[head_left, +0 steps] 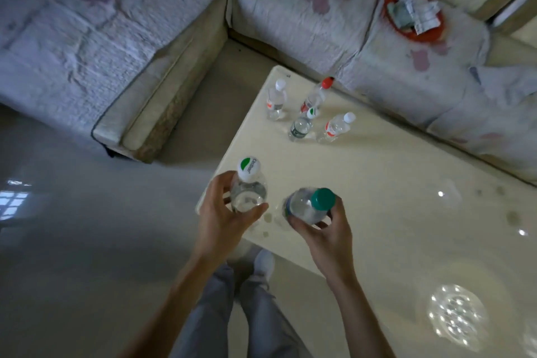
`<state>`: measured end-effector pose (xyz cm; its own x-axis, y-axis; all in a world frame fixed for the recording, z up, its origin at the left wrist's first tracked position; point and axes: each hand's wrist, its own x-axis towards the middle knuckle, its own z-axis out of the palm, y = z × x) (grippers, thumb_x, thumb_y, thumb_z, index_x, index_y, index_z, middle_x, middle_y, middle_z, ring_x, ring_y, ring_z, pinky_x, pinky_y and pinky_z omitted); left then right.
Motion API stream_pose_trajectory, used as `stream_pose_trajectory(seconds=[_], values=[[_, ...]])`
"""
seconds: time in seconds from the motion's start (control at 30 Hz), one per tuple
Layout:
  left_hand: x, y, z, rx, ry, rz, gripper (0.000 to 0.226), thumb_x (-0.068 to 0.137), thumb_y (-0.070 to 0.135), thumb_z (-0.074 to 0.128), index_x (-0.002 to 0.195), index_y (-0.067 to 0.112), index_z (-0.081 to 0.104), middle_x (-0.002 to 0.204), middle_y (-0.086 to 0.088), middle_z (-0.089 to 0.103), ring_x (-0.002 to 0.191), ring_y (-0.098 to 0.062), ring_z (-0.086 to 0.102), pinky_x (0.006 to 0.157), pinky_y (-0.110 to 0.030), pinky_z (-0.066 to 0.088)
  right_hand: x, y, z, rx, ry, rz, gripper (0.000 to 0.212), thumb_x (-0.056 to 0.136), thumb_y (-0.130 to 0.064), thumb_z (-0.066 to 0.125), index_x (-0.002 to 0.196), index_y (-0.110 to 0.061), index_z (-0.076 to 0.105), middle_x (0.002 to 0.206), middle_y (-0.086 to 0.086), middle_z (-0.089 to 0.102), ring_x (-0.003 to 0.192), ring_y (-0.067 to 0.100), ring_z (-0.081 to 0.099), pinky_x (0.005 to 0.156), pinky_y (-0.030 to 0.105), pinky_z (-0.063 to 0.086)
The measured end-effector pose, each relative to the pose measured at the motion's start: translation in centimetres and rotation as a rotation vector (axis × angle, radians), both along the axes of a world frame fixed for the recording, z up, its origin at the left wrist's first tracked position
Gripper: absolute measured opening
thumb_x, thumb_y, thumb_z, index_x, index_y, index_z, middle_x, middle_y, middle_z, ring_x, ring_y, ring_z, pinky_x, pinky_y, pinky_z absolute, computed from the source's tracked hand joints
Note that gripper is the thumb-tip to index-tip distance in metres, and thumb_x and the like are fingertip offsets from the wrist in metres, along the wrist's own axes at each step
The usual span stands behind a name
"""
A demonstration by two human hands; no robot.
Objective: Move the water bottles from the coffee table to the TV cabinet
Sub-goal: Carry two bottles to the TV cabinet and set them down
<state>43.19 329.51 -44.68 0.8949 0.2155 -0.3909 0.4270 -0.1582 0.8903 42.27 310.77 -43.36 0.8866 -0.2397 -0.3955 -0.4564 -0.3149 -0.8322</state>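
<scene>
My left hand (223,212) grips a clear bottle with a white-and-green cap (248,183) near the left corner of the cream coffee table (392,197). My right hand (325,229) holds a clear bottle with a teal cap (312,205) just to its right, above the table's near edge. Several more bottles stand at the table's far end: a white-capped one (276,100), a tall red-capped one (315,96), a green-and-white-capped one (302,126) and another white-capped one (335,127). The TV cabinet is not in view.
An L-shaped sofa (116,38) with a pale cover wraps the far and right sides of the table. A red basket of packets (414,13) sits on its seat. Glossy floor (72,241) lies to the left. My legs and a white shoe (263,264) are below the hands.
</scene>
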Motion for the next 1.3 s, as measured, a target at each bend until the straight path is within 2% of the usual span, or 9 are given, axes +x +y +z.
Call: stream_pose_trajectory(seconds=[0.17,0.27,0.4,0.53,0.67,0.8,1.0,1.17,1.3], values=[[-2.4,2.3,6.1,0.021,-0.100,0.082,0.064,0.055,0.039,0.086,0.106,0.046,0.048,0.113,0.011,0.062,0.102,-0.005,0.063,0.080,-0.025,0.053,0.0,1.1,5.5,0.034,-0.038,0.211,0.074,0.053,-0.047,0.086,0.120,-0.031,0.056,0.113,-0.013,0.068,0.107,0.013,0.065,0.091,0.038,0.057],[-4.5,3.3,9.4,0.107,-0.175,0.164,0.065,0.061,0.029,0.087,0.114,0.032,0.051,0.115,0.006,0.062,0.102,-0.006,0.063,0.085,-0.029,0.055,0.3,2.0,8.1,0.082,-0.062,0.296,0.073,0.053,-0.041,0.087,0.118,-0.027,0.056,0.112,-0.009,0.067,0.103,0.012,0.066,0.088,0.041,0.058],[-8.3,3.5,13.0,0.156,-0.236,0.283,0.072,0.058,0.045,0.083,0.120,0.029,0.050,0.119,0.007,0.060,0.106,-0.004,0.061,0.087,-0.026,0.054,-0.1,3.0,11.0,0.167,-0.109,0.441,0.066,0.063,-0.018,0.090,0.119,-0.023,0.056,0.116,-0.006,0.066,0.103,0.008,0.066,0.090,0.034,0.057],[-13.3,3.2,14.9,0.115,-0.267,0.476,0.071,0.056,0.047,0.081,0.117,0.024,0.054,0.117,-0.002,0.062,0.103,-0.016,0.065,0.089,-0.041,0.056,-1.4,4.2,13.4,0.227,-0.144,0.628,0.065,0.061,-0.017,0.090,0.117,-0.025,0.058,0.114,-0.010,0.067,0.107,0.010,0.065,0.089,0.028,0.056],[-19.0,3.5,15.6,0.104,-0.237,0.673,0.064,0.053,0.043,0.083,0.109,0.025,0.058,0.106,-0.001,0.068,0.097,-0.021,0.068,0.088,-0.050,0.056,-3.4,6.9,15.4,0.259,-0.140,0.910,0.064,0.062,-0.031,0.088,0.118,-0.024,0.060,0.112,-0.008,0.070,0.103,0.010,0.068,0.091,0.029,0.056],[-25.1,4.3,17.2,0.142,-0.217,0.838,0.063,0.053,0.041,0.085,0.107,0.023,0.057,0.102,0.001,0.068,0.092,-0.014,0.070,0.085,-0.043,0.058,-7.2,11.4,17.0,0.239,-0.169,1.219,0.070,0.054,-0.052,0.082,0.116,-0.033,0.058,0.113,-0.011,0.070,0.105,0.006,0.066,0.090,0.022,0.055],[-34.8,6.9,18.8,0.180,-0.257,1.116,0.066,0.057,0.036,0.086,0.114,0.023,0.054,0.107,0.003,0.068,0.095,-0.011,0.069,0.083,-0.039,0.059,-14.9,19.0,17.9,0.276,-0.190,1.459,0.077,0.050,-0.045,0.086,0.119,-0.035,0.054,0.116,-0.015,0.066,0.102,-0.003,0.065,0.080,0.012,0.052],[-44.2,9.8,19.1,0.195,-0.278,1.310,0.065,0.058,0.035,0.085,0.113,0.018,0.055,0.111,-0.005,0.065,0.098,-0.018,0.069,0.082,-0.040,0.060,-22.8,25.5,18.6,0.294,-0.216,1.637,0.074,0.049,-0.050,0.085,0.116,-0.036,0.057,0.114,-0.013,0.067,0.103,0.005,0.067,0.085,0.024,0.055],[-52.7,12.4,19.3,0.211,-0.250,1.404,0.064,0.058,0.035,0.085,0.114,0.023,0.055,0.112,0.000,0.064,0.099,-0.013,0.067,0.079,-0.027,0.059,-30.4,30.4,18.9,0.294,-0.252,1.744,0.075,0.054,-0.045,0.085,0.120,-0.021,0.058,0.112,-0.007,0.068,0.101,0.009,0.068,0.082,0.019,0.055]])
